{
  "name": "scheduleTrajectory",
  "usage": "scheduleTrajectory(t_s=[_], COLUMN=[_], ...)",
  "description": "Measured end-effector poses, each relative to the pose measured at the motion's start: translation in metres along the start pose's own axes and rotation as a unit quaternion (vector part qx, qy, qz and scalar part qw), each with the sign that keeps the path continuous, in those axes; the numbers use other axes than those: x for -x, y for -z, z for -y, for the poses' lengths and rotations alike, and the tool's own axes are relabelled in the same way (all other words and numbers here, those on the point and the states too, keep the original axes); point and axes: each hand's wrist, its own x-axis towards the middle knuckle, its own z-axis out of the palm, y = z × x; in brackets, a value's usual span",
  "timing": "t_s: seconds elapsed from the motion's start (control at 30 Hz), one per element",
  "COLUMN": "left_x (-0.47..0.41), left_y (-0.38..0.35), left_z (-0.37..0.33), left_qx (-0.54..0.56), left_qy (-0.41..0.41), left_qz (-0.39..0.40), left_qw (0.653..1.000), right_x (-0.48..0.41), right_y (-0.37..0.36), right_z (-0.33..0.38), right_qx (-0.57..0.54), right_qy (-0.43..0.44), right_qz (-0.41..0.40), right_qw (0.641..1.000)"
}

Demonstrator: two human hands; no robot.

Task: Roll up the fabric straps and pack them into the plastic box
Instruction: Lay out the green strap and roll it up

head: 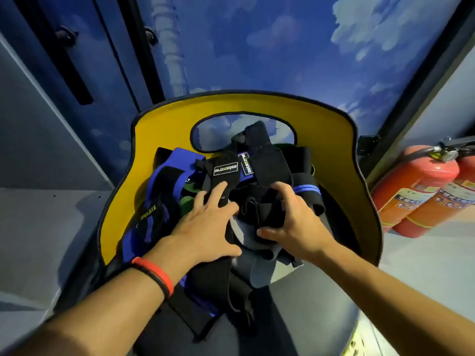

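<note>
The straps [164, 191] lie heaped on the chair [336, 160]. The left hand [205, 224] presses flat on them, the right hand [293, 217] curls round a black strap [257, 211]; best tug it clear before rolling tight. No box shows.

Left hand [203, 227] and right hand [298, 222], forearms bare. Left wrist wears a red band [150, 267], thin black band [161, 283] right beside it.

straps [259, 163] partly buried, fire extinguishers [421, 186] cut off
</note>
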Motion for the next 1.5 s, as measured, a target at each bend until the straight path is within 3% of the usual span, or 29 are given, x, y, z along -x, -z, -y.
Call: scheduleTrajectory(t_s=[0.13, 0.3, 0.5, 0.67, 0.83, 1.0, 1.13, 1.2, 1.27, 1.33, 1.4, 1.47, 1.5], left_x=[-0.004, -0.004, -0.005, -0.004, -0.002, -0.001, 0.0, 0.001, 0.006, 0.017, 0.032, 0.041, 0.04], left_y=[0.006, 0.02, 0.032, 0.039, 0.044, 0.052, 0.06, 0.067, 0.071, 0.075, 0.076, 0.069, 0.065], left_z=[0.025, 0.066, 0.104, 0.114, 0.106, 0.087, 0.068, 0.056, 0.041, 0.027, 0.016, 0.008, 0.007], left_qx=[-0.111, -0.11, 0.03, 0.109, 0.061, -0.008, 0.076, 0.104, 0.093, 0.15, 0.229, 0.18, 0.127], left_qy=[0.002, 0.063, 0.155, 0.191, 0.224, 0.237, 0.25, 0.258, 0.221, 0.115, -0.015, -0.087, -0.089], left_qz=[-0.074, -0.183, -0.278, -0.299, -0.242, -0.104, 0.018, 0.008, -0.062, -0.096, -0.039, 0.018, 0.005], left_qw=[0.991, 0.975, 0.947, 0.929, 0.942, 0.966, 0.965, 0.961, 0.969, 0.977, 0.973, 0.98, 0.988], right_x=[-0.002, -0.007, -0.011, -0.013, -0.017, -0.02, -0.018, -0.013, -0.006, -0.002, 0.002, 0.005, 0.006], right_y=[0.013, 0.035, 0.031, 0.031, 0.052, 0.057, 0.039, 0.029, 0.016, 0.001, -0.012, -0.014, -0.011], right_z=[-0.009, -0.032, -0.038, -0.036, -0.041, -0.05, -0.029, -0.011, 0.008, 0.026, 0.042, 0.053, 0.057], right_qx=[0.073, 0.082, 0.044, 0.053, 0.108, 0.133, 0.084, 0.064, 0.042, -0.002, -0.073, -0.17, -0.23], right_qy=[0.027, -0.009, -0.043, -0.05, -0.062, -0.111, -0.009, 0.063, 0.121, 0.157, 0.182, 0.161, 0.134], right_qz=[-0.04, -0.084, -0.124, -0.125, -0.187, -0.14, -0.124, -0.11, -0.076, -0.027, 0.019, 0.057, 0.078], right_qw=[0.996, 0.993, 0.99, 0.989, 0.974, 0.975, 0.989, 0.99, 0.989, 0.987, 0.98, 0.971, 0.961])
